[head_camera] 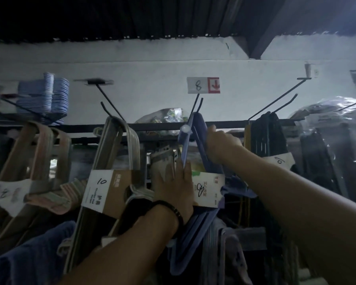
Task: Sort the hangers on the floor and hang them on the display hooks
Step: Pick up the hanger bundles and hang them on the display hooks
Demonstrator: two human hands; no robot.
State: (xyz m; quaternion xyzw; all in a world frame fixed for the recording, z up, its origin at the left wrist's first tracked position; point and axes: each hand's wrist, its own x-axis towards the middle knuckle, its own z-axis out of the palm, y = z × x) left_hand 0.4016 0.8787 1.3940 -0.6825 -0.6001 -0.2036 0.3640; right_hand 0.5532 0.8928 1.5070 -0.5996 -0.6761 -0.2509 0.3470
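Observation:
A bundle of blue hangers with a white paper band hangs from the middle display hook, under a price tag marked 8. My right hand grips the hook ends of the blue hangers just below the display hook. My left hand, with a dark bracelet on the wrist, lies against the bundle beside the band, fingers pointing up along a blue hanger neck.
Grey hangers banded "10" hang on the hook to the left, pink ones farther left. Black hangers hang on the right hook. Wrapped packs sit at the far right, blue stacked hangers on a shelf top left.

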